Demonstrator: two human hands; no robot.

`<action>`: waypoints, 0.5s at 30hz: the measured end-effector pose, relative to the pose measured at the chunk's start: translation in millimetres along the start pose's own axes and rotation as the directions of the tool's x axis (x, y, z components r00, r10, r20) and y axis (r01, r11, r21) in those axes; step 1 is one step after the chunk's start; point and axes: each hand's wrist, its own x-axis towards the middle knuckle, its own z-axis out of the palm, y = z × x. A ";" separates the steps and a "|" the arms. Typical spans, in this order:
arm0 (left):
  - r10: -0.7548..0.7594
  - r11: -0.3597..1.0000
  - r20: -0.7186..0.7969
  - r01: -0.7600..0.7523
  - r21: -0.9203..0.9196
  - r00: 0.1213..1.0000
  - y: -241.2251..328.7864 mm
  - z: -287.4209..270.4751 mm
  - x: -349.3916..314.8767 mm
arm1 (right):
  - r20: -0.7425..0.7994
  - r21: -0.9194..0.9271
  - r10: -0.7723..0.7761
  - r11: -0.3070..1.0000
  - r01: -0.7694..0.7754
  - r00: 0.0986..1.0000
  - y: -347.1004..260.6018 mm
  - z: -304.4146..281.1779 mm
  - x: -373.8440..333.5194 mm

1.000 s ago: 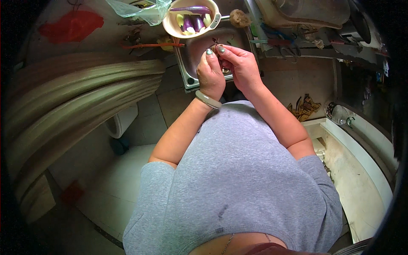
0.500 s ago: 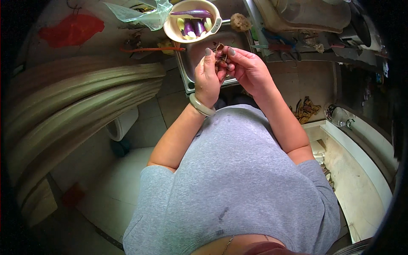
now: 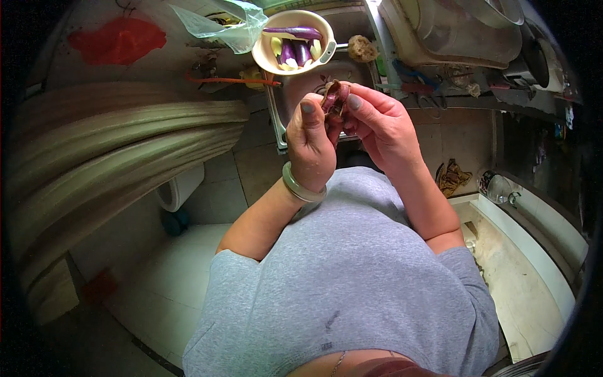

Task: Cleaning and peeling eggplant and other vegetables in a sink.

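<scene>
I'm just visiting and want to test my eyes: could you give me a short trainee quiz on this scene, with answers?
1. Which wrist wears the pale bangle?
2. True or false: the cream bowl holds only red tomatoes.
3. The piece between the left grip and right grip is: A) green, B) reddish-brown, C) white?

Key: 1. Left. 2. False; it holds purple eggplant. 3. B.

At upper centre, the left hand (image 3: 312, 147) and right hand (image 3: 389, 131) together pinch a reddish-brown piece (image 3: 335, 96), a sink (image 3: 291, 94) showing behind. Above, a cream bowl (image 3: 261, 55) holds purple eggplants (image 3: 301, 32). Red plastic (image 3: 117, 41) shows upper left; a clear bottle (image 3: 499, 188) lies at right. A pale bangle (image 3: 301, 189) circles the left wrist.
</scene>
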 end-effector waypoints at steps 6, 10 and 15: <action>-0.096 0.987 -0.107 0.080 -0.141 0.990 16.9 6.8 -2.2 | 0.005 0.101 0.029 0.994 -0.029 1.000 -2.5 13.2 -1.7; -0.128 0.975 -0.102 0.107 -0.195 0.987 26.4 5.6 -4.5 | 0.055 0.181 0.096 0.978 -0.104 0.994 -9.7 16.1 -1.8; -0.074 0.932 -0.097 0.034 -0.360 0.993 42.0 3.6 -0.5 | 0.120 0.206 0.055 0.975 -0.079 0.991 -24.2 27.5 -8.8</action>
